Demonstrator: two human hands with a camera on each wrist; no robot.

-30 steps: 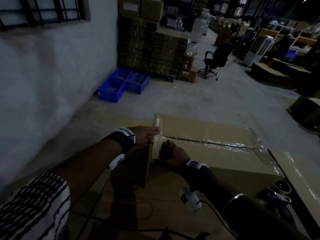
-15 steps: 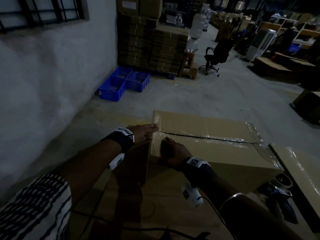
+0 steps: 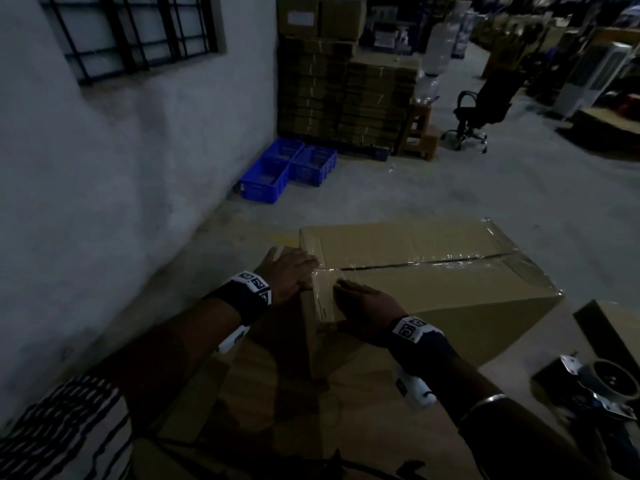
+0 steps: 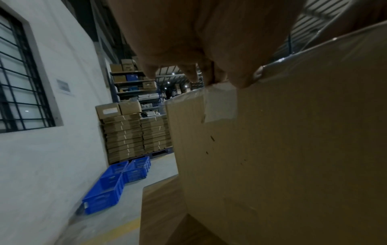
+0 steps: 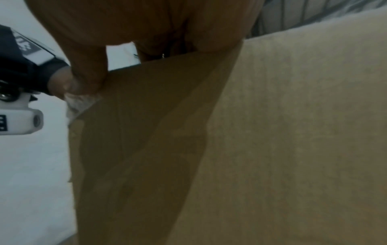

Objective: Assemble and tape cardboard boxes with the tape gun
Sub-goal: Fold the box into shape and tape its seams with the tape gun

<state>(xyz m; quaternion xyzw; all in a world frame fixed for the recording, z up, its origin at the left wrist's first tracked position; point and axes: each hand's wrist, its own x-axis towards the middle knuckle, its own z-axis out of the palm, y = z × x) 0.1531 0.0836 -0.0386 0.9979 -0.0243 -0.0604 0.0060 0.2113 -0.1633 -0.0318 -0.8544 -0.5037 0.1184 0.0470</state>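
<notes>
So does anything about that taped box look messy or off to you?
A little. The clear tape along the top seam of the cardboard box looks wrinkled rather than flat, and the seam shows as a dark gap. Both hands, left hand and right hand, rest at the near end.

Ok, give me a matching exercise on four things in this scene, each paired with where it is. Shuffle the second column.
Things:
1. left hand
2. tape gun
3. blue crates
4. office chair

Places:
A. on the floor against the wall
B. at the near corner of the cardboard box
C. far back, right of the stacked cartons
D. lying to the right, in neither of the hands

Pairs: 1-B, 2-D, 3-A, 4-C
</notes>
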